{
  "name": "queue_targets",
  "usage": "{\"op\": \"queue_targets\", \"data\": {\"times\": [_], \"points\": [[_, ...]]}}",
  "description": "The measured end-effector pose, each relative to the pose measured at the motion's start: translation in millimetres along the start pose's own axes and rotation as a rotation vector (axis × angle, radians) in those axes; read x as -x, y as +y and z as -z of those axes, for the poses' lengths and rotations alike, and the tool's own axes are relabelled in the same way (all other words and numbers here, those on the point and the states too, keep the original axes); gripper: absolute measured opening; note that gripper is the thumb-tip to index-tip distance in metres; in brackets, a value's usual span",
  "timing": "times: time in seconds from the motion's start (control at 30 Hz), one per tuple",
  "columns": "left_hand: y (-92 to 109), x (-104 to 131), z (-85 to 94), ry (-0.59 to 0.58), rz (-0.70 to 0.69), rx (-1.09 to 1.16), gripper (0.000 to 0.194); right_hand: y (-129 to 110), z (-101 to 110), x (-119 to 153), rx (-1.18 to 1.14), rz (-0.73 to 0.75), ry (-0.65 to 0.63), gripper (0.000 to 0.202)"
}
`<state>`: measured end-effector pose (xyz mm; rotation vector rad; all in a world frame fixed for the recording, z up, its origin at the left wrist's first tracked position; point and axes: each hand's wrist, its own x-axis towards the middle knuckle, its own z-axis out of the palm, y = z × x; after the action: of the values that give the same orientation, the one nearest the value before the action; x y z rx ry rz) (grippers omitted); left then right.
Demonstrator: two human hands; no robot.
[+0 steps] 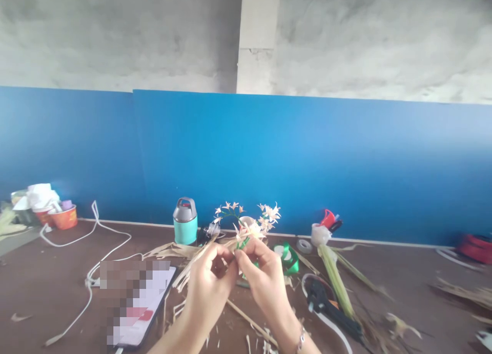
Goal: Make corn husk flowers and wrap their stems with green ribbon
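Working at the lower end of the green stem [243,242] seems to be the step in hand: the left hand [212,274] and the right hand [265,272] meet there, each grip pinched on it between thumb and finger. Pale flowers [271,214] spread above the hands, held up over the bench [49,288]. Green ribbon [294,263] lies just beyond the right hand. The next move probably calls for one steady pinch while the other adjusts, without crushing the delicate-looking flowers.
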<state>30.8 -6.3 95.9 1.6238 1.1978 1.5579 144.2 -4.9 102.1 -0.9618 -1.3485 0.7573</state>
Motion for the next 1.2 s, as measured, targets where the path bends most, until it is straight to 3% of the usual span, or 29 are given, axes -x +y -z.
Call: {"op": "queue_targets", "data": {"times": [0.13,0.27,0.43,0.6,0.73,1.2], "points": [[5,1,0.3,0.036,-0.023,-0.043,0.015,-1,0,0,0.020,-0.007,0.002,0.018],[5,-3,2.9,0.012,0.034,0.107,0.013,-1,8,-5,0.026,0.007,-0.078,0.018],[-1,-8,7.7,-0.072,0.206,0.269,0.014,2,19,-10,-0.066,-0.094,-0.221,0.019],[0,-10,7.9,-0.175,0.394,0.549,0.022,2,22,-12,-0.102,-0.213,-0.258,0.029],[-1,-10,4.3,-0.193,0.510,0.728,0.027,4,22,-13,-0.173,-0.256,-0.285,0.032],[-12,-14,7.7,-0.302,0.514,0.754,0.024,4,22,-14,-0.180,-0.333,-0.320,0.033]]}}
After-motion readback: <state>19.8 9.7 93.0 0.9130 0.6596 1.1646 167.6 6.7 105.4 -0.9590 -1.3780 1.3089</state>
